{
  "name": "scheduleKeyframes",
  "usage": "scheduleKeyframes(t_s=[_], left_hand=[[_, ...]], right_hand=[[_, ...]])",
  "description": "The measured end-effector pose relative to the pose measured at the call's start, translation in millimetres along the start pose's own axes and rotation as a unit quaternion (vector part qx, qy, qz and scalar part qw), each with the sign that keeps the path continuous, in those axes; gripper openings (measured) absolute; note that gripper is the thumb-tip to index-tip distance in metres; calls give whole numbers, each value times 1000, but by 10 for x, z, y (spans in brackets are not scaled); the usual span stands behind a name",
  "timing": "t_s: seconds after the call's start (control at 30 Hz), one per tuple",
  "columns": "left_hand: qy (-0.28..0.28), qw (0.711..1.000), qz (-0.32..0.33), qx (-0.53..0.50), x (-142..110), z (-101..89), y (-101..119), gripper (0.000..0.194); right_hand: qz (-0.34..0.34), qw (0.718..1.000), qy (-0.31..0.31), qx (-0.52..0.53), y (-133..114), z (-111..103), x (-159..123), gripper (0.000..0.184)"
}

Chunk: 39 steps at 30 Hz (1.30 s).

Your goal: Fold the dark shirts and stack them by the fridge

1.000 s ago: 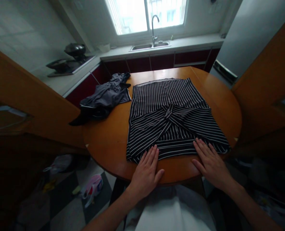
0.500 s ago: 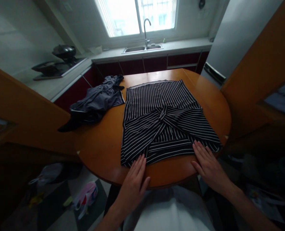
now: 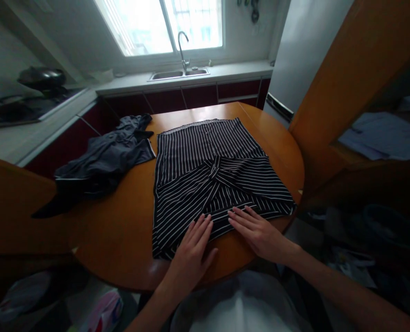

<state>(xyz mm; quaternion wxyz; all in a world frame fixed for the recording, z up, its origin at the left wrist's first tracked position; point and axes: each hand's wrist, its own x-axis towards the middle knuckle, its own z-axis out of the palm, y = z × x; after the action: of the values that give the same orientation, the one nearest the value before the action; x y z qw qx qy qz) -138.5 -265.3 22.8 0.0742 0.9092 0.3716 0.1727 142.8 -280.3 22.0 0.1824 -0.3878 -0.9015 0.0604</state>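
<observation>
A black garment with white stripes (image 3: 191,147) lies spread flat on the wooden table (image 3: 118,230), a twisted knot at its middle. My left hand (image 3: 193,246) rests palm down near the garment's close edge, its fingertips on the cloth and the thumb spread out. Just to its right, my right hand (image 3: 256,230) lies flat with extended fingers over the same near band of cloth. Neither hand grips anything. Beyond the left side of the striped garment sits a crumpled dark grey garment (image 3: 104,154), partly hanging past the table's edge.
A sink (image 3: 179,74) with a tap is set in the counter under the window. Pans (image 3: 42,78) stand on the stove at the left. Wooden frames flank the table, with a fridge (image 3: 305,55) at the right. A pink-and-white bag (image 3: 104,313) lies on the floor.
My right hand has slid left along the garment's near edge, closer to my left hand. The camera view has turned to the right. The striped garment keeps its shape.
</observation>
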Motion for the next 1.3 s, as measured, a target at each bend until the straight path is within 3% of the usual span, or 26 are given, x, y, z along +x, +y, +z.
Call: scheduleKeyframes(t_s=[0.2, 0.37, 0.5, 0.7, 0.9, 1.03, 1.3], left_hand=[[-83, 994, 35, 61, 222, 65, 10, 81], [-119, 988, 56, 86, 260, -57, -58, 84], [-139, 982, 70, 107, 161, -193, -159, 91], [-129, 977, 62, 156, -222, -436, -455, 97], [-73, 988, 103, 88, -548, -466, -887, 74], [-46, 992, 117, 32, -600, -442, -1049, 66], [-53, 991, 122, -33, -524, -411, -1127, 54]], right_hand=[[-18, 999, 5, -32, 169, 120, 116, 59], [-23, 998, 10, -58, 285, 96, 58, 61], [11, 994, 13, -112, 417, -18, -87, 64], [64, 985, 35, -154, 763, -191, -555, 73], [92, 983, 94, -131, 1109, -219, -923, 77], [70, 987, 118, -85, 1252, -181, -1041, 72], [42, 991, 128, -19, 1355, -160, -1083, 58]])
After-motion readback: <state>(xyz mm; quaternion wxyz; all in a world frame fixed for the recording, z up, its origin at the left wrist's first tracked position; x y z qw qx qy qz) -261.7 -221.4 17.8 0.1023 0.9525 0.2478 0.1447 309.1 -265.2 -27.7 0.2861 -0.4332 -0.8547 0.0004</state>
